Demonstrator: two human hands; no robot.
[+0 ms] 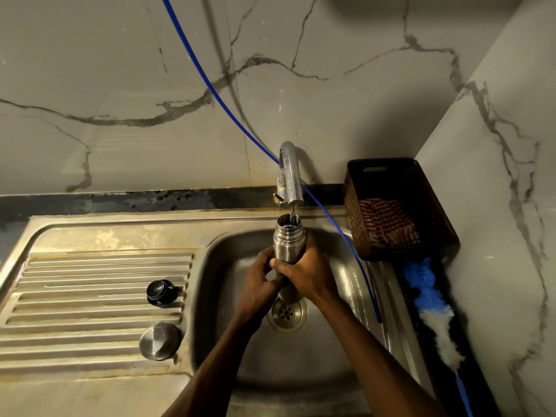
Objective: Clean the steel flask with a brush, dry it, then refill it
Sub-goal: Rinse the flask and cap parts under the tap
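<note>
The steel flask [288,239] stands upright over the sink basin [331,350], its open mouth right under the tap [290,176]. A thin stream of water runs from the tap into it. My left hand [258,284] grips the flask's lower body from the left. From the right, my right hand [310,272] wraps around it, thumb across the front. The flask's black stopper [160,291] and steel cap [160,341] lie on the ribbed drainboard [90,296]. A blue and white fluffy brush [430,305] lies on the dark counter at the right.
A dark woven basket [400,206] with a red striped cloth [388,222] stands at the back right corner. A blue tube [228,106] runs down the marble wall, past the tap and along the basin's right rim. The drain [287,313] sits below my hands.
</note>
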